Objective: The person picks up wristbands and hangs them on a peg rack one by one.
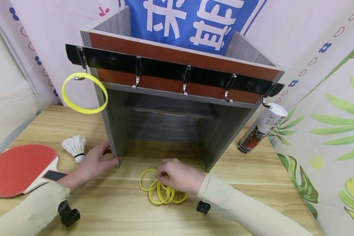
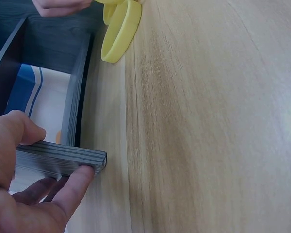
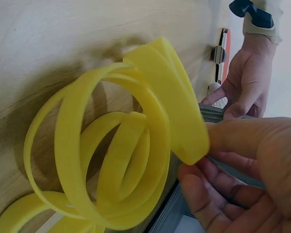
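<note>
With thumb and fingers on either side, my left hand (image 1: 95, 165) grips the front edge of the left side panel (image 2: 63, 158) of a grey wooden shelf unit, low down by the table. My right hand (image 1: 181, 176) pinches a yellow wristband (image 3: 177, 104) between thumb and fingertips. That band is tilted up at the side of several more yellow wristbands (image 3: 70, 131), which lie overlapping on the table in front of the shelf. Another yellow wristband (image 1: 89, 111) hangs from the leftmost hook (image 1: 82, 60) of the black hook rail (image 1: 115, 64) across the shelf's front.
Several other metal hooks (image 1: 186, 78) line the rail. Left of the shelf are a shuttlecock (image 1: 75, 146) and a red table tennis paddle (image 1: 20, 167). A badminton shuttlecock tube (image 1: 261, 127) stands to the right. Behind hangs a blue banner (image 1: 177, 23) with white characters.
</note>
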The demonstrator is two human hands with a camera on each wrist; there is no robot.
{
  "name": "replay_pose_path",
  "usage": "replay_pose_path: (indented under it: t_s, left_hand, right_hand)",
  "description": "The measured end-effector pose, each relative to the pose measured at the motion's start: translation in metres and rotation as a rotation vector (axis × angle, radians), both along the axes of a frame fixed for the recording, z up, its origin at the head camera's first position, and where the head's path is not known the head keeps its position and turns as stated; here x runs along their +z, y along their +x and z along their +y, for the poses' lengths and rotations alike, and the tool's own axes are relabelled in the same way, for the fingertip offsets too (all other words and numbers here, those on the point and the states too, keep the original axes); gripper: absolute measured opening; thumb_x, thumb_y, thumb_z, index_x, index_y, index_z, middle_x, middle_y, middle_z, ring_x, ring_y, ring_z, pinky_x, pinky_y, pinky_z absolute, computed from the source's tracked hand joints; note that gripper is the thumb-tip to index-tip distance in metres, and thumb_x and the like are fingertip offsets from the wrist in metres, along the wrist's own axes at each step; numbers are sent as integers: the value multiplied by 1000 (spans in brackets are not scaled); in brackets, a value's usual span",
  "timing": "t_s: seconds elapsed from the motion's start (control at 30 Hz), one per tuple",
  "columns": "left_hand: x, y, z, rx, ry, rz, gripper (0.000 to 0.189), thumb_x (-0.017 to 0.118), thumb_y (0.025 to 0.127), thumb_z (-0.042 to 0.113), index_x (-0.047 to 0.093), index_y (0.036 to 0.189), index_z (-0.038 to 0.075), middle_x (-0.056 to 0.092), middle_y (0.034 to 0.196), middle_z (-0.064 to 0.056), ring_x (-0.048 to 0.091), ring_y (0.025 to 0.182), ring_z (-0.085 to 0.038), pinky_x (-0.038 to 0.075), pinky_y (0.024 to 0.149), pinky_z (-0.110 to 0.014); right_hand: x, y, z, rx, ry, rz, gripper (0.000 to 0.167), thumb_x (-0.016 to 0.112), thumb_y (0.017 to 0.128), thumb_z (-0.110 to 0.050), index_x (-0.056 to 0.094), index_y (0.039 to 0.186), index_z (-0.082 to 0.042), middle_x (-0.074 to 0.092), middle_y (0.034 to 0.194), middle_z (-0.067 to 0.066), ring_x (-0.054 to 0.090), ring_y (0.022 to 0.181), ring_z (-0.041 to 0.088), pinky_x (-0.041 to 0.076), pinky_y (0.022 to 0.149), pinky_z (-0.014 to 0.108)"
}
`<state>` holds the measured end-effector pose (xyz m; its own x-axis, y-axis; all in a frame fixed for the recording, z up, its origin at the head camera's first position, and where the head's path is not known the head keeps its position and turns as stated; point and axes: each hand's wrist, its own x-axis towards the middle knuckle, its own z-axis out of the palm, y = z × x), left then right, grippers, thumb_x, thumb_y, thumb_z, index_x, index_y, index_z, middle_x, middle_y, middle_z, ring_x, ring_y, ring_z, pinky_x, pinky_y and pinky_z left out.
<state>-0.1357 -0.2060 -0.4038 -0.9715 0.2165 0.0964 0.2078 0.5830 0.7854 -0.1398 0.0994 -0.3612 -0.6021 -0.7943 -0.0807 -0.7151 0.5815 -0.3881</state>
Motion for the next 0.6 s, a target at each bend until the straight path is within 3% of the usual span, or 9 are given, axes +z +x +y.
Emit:
replay_pose_path:
  t_s: [0.2, 0.4, 0.6]
  left_hand:
    - [1, 0, 0, -1, 2, -3, 70, 72, 98, 16, 40, 157, 0, 58, 147, -31, 61, 128, -48, 54, 95, -53]
    - [0, 0, 0, -2, 0, -1, 70, 72, 98, 16, 40, 158, 1, 58, 147, -30, 61, 128, -48, 54, 95, -50]
    - [0, 0, 0, -2, 2, 0, 70, 72, 98, 15, 39, 158, 0, 57, 147, -31, 61, 129, -49, 52, 99, -57]
  right_hand:
    - [2, 0, 2, -30, -51, -54, 7, 71, 99, -12, 75, 94, -13, 74, 95, -2, 55, 82, 4, 47, 76, 15]
    - [1, -1, 4, -72, -138, -169, 8, 70, 99, -9, 77, 96, -11, 79, 94, 1, 64, 83, -2, 53, 78, 14]
    - [-2, -3, 5, -81, -190, -207, 7, 70, 99, -11, 77, 98, -10, 81, 95, 3, 64, 79, -5, 52, 73, 14]
